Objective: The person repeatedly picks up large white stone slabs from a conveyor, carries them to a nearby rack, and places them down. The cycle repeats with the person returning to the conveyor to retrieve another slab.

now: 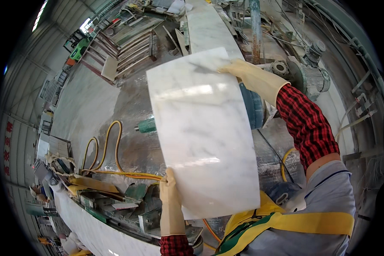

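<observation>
Free room left of the marble-patterned slab [205, 141], beyond looped yellow hose [147, 175]

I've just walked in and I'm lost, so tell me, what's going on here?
One person is holding a glossy, grey-veined white slab in both gloved hands. The left hand has it by the lower part of its left edge, and the right hand is near its upper right corner. Off to the left, a yellow hose lies in loops; to the right is a dusty motor.

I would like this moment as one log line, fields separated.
object: grey-veined white slab | left hand: gloved, holds lower left edge | right hand: gloved, holds upper right corner
</observation>
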Available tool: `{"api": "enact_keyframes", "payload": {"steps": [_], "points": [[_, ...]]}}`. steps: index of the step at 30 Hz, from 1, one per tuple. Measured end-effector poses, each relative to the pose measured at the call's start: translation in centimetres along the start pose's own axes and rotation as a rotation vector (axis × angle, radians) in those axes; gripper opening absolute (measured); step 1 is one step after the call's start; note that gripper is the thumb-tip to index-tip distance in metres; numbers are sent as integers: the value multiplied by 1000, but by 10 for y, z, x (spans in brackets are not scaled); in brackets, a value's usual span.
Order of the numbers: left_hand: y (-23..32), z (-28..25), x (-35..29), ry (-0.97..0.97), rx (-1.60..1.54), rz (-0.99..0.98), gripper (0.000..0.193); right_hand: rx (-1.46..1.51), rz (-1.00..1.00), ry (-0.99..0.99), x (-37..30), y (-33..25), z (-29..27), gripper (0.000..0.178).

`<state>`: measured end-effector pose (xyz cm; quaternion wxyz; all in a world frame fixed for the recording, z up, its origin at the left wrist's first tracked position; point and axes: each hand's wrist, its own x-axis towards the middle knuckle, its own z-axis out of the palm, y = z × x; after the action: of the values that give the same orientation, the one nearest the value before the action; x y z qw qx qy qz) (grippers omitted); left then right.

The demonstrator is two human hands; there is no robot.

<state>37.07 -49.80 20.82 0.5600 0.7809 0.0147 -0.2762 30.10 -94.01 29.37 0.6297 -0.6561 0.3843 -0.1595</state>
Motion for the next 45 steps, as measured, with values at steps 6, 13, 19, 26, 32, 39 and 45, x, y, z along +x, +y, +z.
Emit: {"api": "enact_keyframes", "payload": {"steps": [6, 13, 19, 26, 32, 39, 45], "points": [[-30, 40, -13, 100, 332, -135, 66, -329, 312, 121, 2, 84, -25, 47], [-33, 55, -15, -74, 451, -163, 68, -113, 195, 286, -14, 200, -51, 55], [-31, 48, 0, -175, 677, -121, 74, -261, 128, 564, -45, 266, -63, 48], [-31, 38, 22, -265, 645, -104, 75, 314, 420, 9, -304, 180, 0, 36], [-27, 61, 41, -294, 555, -24, 73, 359, 369, 55, -333, 277, 36, 45], [-19, 86, 60, -215, 581, 23, 70, 383, 412, 229, -312, 229, 44, 50], [-21, 104, 87, -200, 540, 48, 71, 377, 392, 202, -288, 202, 32, 50]]}}
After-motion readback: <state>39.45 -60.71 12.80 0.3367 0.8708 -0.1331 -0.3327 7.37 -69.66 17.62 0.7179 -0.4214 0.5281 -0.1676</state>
